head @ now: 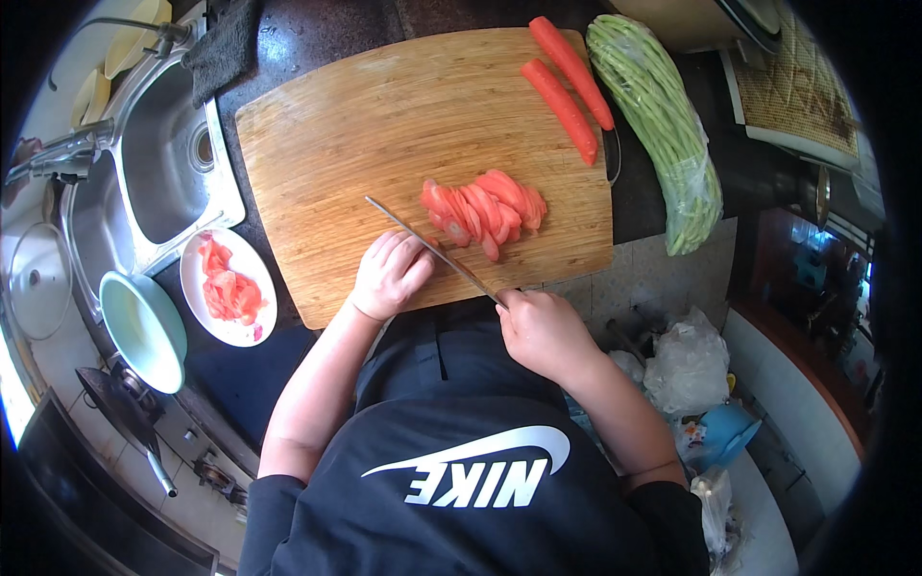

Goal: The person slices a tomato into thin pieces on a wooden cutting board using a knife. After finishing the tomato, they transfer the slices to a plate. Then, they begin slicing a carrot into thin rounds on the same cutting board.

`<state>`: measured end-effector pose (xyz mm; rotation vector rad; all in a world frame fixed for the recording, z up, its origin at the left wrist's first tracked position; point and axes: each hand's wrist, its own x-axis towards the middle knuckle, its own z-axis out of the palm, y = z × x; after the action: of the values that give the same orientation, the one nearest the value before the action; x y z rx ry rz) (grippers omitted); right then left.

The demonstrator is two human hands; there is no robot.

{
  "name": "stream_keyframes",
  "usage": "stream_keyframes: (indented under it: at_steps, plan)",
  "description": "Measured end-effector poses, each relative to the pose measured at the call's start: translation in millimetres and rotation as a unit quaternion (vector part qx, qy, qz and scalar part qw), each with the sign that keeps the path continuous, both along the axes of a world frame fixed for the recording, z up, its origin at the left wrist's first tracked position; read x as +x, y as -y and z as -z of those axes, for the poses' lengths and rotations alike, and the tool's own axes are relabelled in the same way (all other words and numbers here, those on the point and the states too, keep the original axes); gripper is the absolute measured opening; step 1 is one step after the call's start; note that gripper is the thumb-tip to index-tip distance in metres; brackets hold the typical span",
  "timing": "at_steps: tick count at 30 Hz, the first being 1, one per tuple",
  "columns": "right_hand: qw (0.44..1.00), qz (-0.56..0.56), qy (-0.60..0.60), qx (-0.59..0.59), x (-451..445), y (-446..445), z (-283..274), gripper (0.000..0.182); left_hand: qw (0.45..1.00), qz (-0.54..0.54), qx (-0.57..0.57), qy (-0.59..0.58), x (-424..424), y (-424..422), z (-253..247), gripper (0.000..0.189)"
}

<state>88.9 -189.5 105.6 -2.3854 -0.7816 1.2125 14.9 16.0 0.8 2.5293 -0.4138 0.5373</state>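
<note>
My right hand (544,327) grips the handle of a kitchen knife (461,268), whose blade slants away to the left over a wooden cutting board (346,137). Just left of the blade, my left hand (392,273) rests on the board with its fingers curled. A small orange carrot piece (432,241) shows between those fingers and the blade; the rest of it is hidden. On the blade's other side lies an overlapping heap of carrot slices (486,212). Two peeled carrots (562,108) lie at the board's far right corner, one reaching past its edge.
Bagged long green beans (659,137) lie right of the board. To the left are a white plate (193,270) with pinkish-orange slices, a pale green basin (144,331) and a steel double sink (158,158). A dark cloth (223,54) hangs on the sink's rim.
</note>
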Motion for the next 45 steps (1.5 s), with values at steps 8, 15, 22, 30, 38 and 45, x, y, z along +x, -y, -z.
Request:
stream_keyframes:
  at_steps: [8,15,22,30,38,45]
  plan:
    - [1.000,0.019,-0.006,0.009,-1,-7,10,0.016,0.999,-0.005,-0.018,-0.041,-2,0,1,0.016]
    - [0.999,0.030,0.004,0.030,1,-20,16,0.014,0.999,0.005,-0.013,-0.039,-1,-1,0,0.017]
    - [0.996,0.057,0.013,0.075,6,-34,37,0.017,1.000,0.014,-0.013,-0.024,4,1,-2,0.018]
    - [0.996,0.068,-0.020,0.052,2,-18,15,0.019,0.999,0.004,-0.023,-0.040,1,0,-1,0.023]
    - [0.996,0.072,-0.041,0.031,-1,-18,8,0.019,0.999,-0.007,-0.021,-0.033,5,1,-6,0.016]
    - [0.995,0.077,-0.046,0.034,1,-26,10,0.020,0.999,0.001,-0.033,-0.038,3,0,-1,0.018]
